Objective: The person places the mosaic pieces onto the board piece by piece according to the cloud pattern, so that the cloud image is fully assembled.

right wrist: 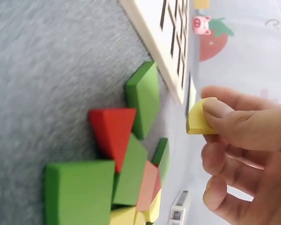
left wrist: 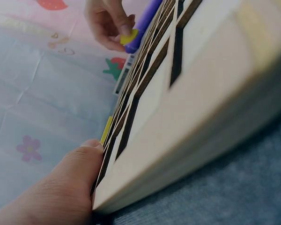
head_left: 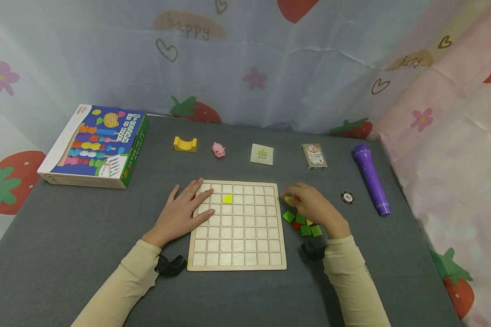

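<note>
A wooden grid board (head_left: 238, 221) lies on the grey table, with one yellow quarter-round block (head_left: 227, 199) set in a cell near its top. My left hand (head_left: 184, 211) rests flat with spread fingers on the board's upper left edge; its thumb (left wrist: 79, 164) shows in the left wrist view. To the right of the board, my right hand (head_left: 313, 204) pinches another yellow block (right wrist: 200, 117) with a curved side between thumb and finger. Below that hand sits a loose pile of green blocks (head_left: 305, 230), red blocks (right wrist: 113, 136) and yellow blocks.
Along the back stand a game box (head_left: 96, 145), a yellow arch block (head_left: 185, 145), a pink pig (head_left: 218, 150), a printed card (head_left: 262, 154) and a card pack (head_left: 314, 156). At the right are a round chip (head_left: 347, 197) and a purple microphone (head_left: 371, 180).
</note>
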Available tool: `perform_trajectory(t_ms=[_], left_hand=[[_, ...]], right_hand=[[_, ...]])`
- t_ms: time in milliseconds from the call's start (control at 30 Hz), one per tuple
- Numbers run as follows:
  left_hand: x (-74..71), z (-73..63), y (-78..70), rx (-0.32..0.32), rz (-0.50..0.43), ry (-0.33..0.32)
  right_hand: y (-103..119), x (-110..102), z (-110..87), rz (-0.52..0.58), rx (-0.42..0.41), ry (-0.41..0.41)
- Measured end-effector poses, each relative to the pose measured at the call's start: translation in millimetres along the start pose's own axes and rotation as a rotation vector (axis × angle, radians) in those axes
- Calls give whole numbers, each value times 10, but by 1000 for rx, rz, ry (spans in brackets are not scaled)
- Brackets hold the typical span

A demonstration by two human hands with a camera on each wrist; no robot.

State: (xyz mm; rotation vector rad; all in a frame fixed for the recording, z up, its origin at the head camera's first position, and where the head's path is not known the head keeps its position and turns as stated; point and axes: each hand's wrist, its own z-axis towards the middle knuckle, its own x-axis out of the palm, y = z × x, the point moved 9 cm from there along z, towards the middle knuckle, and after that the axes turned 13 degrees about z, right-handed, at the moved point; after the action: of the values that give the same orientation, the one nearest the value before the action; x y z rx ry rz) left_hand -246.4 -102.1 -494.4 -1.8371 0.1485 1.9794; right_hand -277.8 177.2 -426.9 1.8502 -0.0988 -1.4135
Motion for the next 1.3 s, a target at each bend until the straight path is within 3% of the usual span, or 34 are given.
perform_trajectory(t_ms=[433, 700, 900, 1300], left_hand=[[-5, -9, -4, 4, -8, 7], [-19, -8, -13, 6, -7, -2], [-29, -9, -18, 9, -14, -8], [-26, -16, -10, 12, -6, -16]], right_hand=[[188, 75, 196, 77, 2, -22], [338, 217, 369, 215, 18, -15], [378, 339, 479, 202, 37, -15], [327, 453, 519, 188, 106, -40]])
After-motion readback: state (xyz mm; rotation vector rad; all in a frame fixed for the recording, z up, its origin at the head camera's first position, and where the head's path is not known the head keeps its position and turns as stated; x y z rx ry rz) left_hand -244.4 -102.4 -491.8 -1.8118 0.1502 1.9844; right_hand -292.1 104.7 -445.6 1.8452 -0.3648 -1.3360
